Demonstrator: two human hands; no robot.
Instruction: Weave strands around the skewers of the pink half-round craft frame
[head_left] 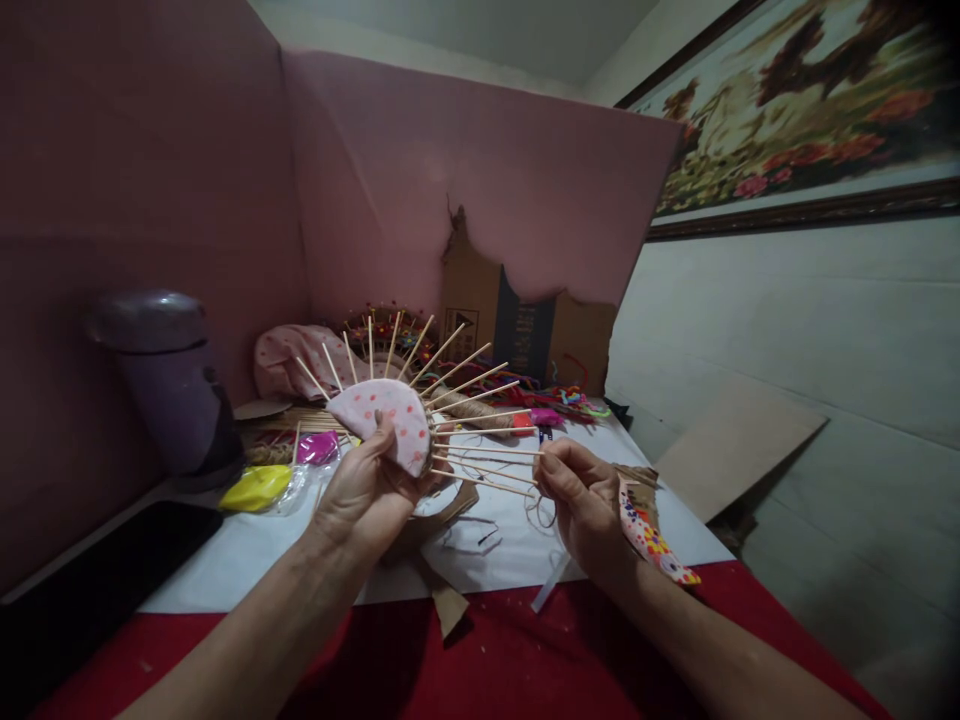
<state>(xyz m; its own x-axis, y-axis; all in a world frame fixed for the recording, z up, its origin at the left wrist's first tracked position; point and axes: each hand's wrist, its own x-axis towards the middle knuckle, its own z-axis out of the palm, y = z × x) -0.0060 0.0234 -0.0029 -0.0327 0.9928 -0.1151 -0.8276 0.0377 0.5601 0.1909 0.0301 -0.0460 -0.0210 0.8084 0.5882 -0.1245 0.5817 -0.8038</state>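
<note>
My left hand (pixel 369 487) grips a round disc covered in pink dotted fabric (pixel 384 418), with several thin wooden sticks (pixel 480 382) fanning out from its rim. My thumb lies on the fabric and the fingers wrap behind it. My right hand (pixel 576 492) is closed in a pinch at the tips of the lower sticks, and a thin brown twine (pixel 538 512) loops down from its fingers. Both hands hover above a table with white paper (pixel 225 560) on a red cloth (pixel 540 650).
A purple lidded jar (pixel 166 380) stands at the left, with a black flat object (pixel 112 570) in front. Yellow and magenta items in plastic (pixel 279 478), a twine spool (pixel 480 412), colourful cords (pixel 570 398), cardboard pieces (pixel 525 330), a flowered fabric scrap (pixel 651 535) and pink partition walls surround the space.
</note>
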